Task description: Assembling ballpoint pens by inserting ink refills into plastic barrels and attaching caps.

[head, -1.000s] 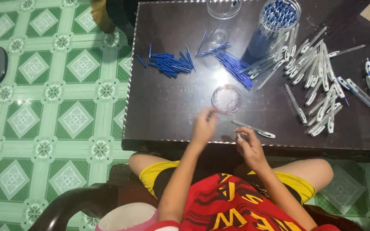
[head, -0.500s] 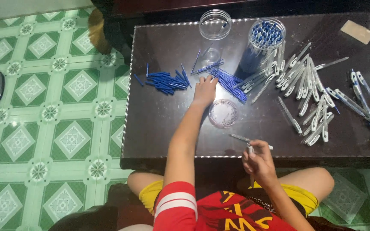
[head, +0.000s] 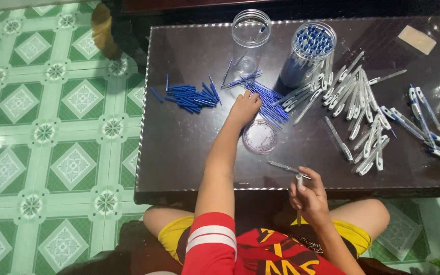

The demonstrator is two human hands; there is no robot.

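Note:
My left hand [head: 244, 107] reaches across the dark table [head: 189, 147] and rests, fingers curled, on a pile of thin blue pen refills [head: 267, 100]. Whether it grips one I cannot tell. My right hand [head: 309, 196] is at the table's near edge, closed around a white pen barrel [head: 298, 199] held upright. A clear pen part [head: 286, 167] lies just beyond that hand. A small round clear lid [head: 260, 136] sits right of my left forearm.
A heap of blue pen caps [head: 189, 96] lies at the left. An empty clear jar [head: 250, 40] and a jar filled with blue-tipped pens [head: 309, 51] stand at the back. Several white pen barrels [head: 355, 109] and assembled pens [head: 426, 125] cover the right. Green tiled floor [head: 52, 153] lies to the left.
My left hand has gone from the near edge out to the blue refill pile. My right hand has drawn back toward my body and turned the pen barrel upright.

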